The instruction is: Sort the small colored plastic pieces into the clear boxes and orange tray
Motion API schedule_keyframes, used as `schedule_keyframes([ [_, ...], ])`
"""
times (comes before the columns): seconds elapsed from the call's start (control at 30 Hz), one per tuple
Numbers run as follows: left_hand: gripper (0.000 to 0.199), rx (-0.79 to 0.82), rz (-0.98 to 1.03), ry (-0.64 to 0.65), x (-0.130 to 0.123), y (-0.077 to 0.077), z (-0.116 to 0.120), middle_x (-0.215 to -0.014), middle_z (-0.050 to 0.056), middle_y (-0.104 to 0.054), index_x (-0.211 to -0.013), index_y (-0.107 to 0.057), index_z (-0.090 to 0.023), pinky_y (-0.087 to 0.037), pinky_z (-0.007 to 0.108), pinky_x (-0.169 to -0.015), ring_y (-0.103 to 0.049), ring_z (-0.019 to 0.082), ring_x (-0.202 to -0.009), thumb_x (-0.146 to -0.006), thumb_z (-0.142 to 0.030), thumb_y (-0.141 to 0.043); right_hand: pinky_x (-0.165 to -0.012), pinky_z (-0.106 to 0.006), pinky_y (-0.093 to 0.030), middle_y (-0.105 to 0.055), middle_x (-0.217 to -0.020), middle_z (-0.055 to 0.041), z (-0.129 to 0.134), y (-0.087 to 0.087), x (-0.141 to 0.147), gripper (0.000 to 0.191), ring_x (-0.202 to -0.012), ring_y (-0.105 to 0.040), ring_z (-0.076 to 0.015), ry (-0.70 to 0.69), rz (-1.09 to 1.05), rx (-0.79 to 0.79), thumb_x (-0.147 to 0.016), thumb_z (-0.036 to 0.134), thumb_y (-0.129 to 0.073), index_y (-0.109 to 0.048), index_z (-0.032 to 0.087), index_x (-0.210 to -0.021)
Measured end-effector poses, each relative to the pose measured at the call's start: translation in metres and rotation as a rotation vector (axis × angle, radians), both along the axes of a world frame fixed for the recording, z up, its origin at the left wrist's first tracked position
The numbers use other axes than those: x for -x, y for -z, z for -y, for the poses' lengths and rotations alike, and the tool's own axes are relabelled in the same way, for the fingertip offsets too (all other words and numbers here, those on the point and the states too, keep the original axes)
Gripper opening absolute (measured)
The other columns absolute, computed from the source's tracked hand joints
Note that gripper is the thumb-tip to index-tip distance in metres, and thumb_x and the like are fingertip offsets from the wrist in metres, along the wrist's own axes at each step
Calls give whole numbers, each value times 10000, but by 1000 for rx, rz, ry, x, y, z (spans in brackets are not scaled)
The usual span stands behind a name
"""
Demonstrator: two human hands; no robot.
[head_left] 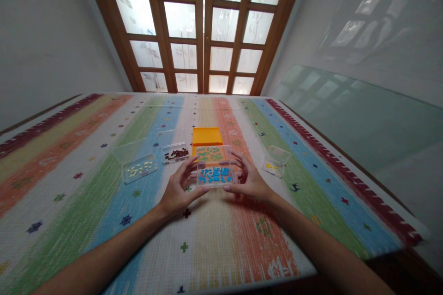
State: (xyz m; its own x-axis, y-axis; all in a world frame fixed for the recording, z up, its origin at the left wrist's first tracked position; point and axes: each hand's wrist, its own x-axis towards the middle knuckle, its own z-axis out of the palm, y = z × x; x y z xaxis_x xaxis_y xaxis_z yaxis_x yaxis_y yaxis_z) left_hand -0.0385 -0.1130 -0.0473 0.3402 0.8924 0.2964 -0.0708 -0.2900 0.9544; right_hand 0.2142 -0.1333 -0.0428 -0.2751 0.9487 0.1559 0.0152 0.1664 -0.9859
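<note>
A clear plastic box of blue pieces (215,175) is held between my two hands at the middle of the table. My left hand (180,185) grips its left side, thumb at the near edge. On the right side, my right hand (249,179) holds it the same way. Just beyond the blue pieces, green pieces (209,153) show through clear plastic, in front of an open orange case (207,136). To the left stand an open clear box of dark brown pieces (177,154) and one of pale pieces (140,169). An open box of yellow pieces (274,167) sits to the right.
A striped, patterned cloth (194,258) covers the table. Its near edge runs along the bottom right. Beyond the far edge are wooden doors with glass panes (183,20). A glass panel (346,106) leans along the right wall.
</note>
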Motion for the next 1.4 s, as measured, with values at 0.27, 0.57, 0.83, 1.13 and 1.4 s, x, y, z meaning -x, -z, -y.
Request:
schedule_keyframes([
  [0.27,850,72,17,51,-2,-3,0,-1344,172,-683,-1452,-522,-220,-589,511,-1030,-708,316,-1189,-698,-273,-911,-431,-147,-465,-589,-1325,-118,-2,-11,-5,1200,-525,-491,-4,27,67,-8,-633,333,-965,-243,374,-1591],
  [0.57,915,93,8,88,-2,-1,1,-1371,189,-674,-1506,-487,-216,-574,538,-1046,-711,332,-1189,-697,-267,-912,-444,-145,-466,-558,-1338,-107,4,-14,-1,1248,-569,-558,-24,12,74,-3,-623,296,-966,-183,413,-1587],
  [0.83,955,109,7,100,-3,-2,0,-1477,214,-592,-1552,-430,-189,-525,571,-1097,-681,343,-1243,-725,-298,-894,-525,-191,-545,-610,-1308,-117,3,-12,1,1242,-669,-671,-93,80,15,33,-590,341,-983,-222,378,-1571],
  [1.13,912,116,-3,52,-7,0,1,-1557,212,-496,-1562,-410,-173,-461,592,-1151,-558,358,-1382,-784,-368,-843,-735,-363,-646,-640,-1309,-117,4,-8,6,1141,-839,-731,-187,156,-16,-20,-577,418,-983,-309,369,-1496],
  [1.4,624,68,-62,57,-6,3,0,-1403,204,-656,-1445,-524,-172,-554,533,-1076,-692,298,-1231,-874,-310,-733,-826,-388,-617,-645,-1309,-157,-9,-26,-24,1093,-965,-709,-233,383,139,-161,-606,526,-942,-316,286,-1470],
])
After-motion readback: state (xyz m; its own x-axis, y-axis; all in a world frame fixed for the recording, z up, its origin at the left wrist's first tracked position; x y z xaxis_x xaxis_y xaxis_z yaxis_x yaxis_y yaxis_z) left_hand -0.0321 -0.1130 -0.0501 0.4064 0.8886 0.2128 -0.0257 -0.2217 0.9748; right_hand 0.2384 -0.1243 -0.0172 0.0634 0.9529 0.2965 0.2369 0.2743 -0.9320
